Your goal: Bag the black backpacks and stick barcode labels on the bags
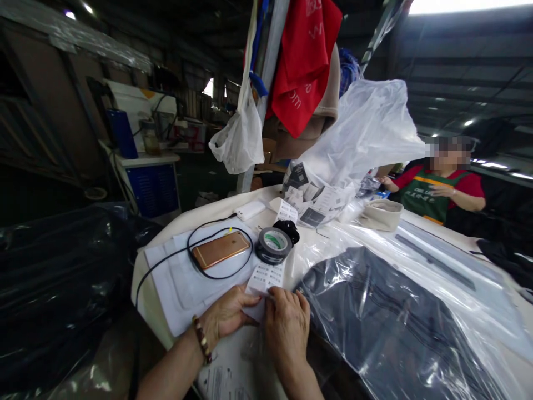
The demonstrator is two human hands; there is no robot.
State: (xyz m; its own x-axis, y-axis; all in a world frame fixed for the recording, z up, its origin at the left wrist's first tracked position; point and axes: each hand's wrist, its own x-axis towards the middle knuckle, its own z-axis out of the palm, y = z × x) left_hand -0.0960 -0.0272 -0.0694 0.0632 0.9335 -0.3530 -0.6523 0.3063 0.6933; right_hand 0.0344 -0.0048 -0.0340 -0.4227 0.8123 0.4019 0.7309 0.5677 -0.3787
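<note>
A strip of printed barcode labels (266, 276) lies over the table edge nearest me, its far end running under a roll of black tape (273, 244). My left hand (233, 312), with a beaded bracelet at the wrist, pinches the strip's left side between thumb and fingers. From the right, my right hand (287, 325) has curled fingers closed at the strip's near edge; its fingertips are partly hidden. Beside my right hand lies a dark garment in a clear plastic bag (375, 311). Below both hands, another clear bag with printed text (227, 383) shows.
A gold phone (220, 250) ringed by a black cable rests on white sheets (166, 278) at left. Behind the tape stand a white power bank (250, 209) and a plastic bag of tags (320, 194). A co-worker (441, 189) in a green apron stands far right.
</note>
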